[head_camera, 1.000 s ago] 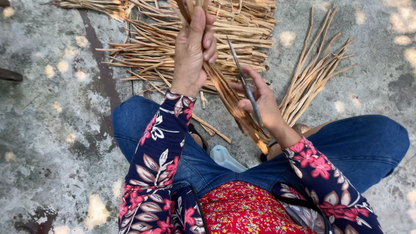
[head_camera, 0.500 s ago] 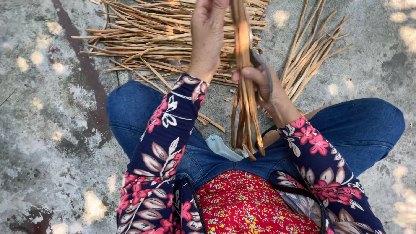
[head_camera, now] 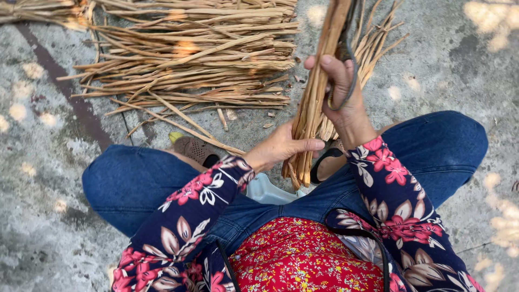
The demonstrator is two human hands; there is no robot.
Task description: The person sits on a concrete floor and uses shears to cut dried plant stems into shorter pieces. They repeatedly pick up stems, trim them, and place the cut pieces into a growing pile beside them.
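I sit cross-legged on concrete and hold a bundle of dried brown reed stalks [head_camera: 318, 92] upright in front of me. My left hand [head_camera: 281, 147] grips the bundle near its lower end. Higher up, my right hand [head_camera: 341, 92] is closed around the stalks, together with a thin dark tool [head_camera: 346, 51] whose looped handle hangs over the fingers. The top of the bundle runs out of the frame.
A wide pile of loose reed stalks [head_camera: 200, 59] lies on the ground ahead of my knees. A smaller sheaf [head_camera: 376, 40] lies to the right behind the bundle. My sandalled foot [head_camera: 197, 151] shows between my jeans-clad legs on grey concrete [head_camera: 48, 140].
My left hand came down from the top of the bundle to its lower end. My right hand rose higher on the stalks, and the bundle stands more upright.
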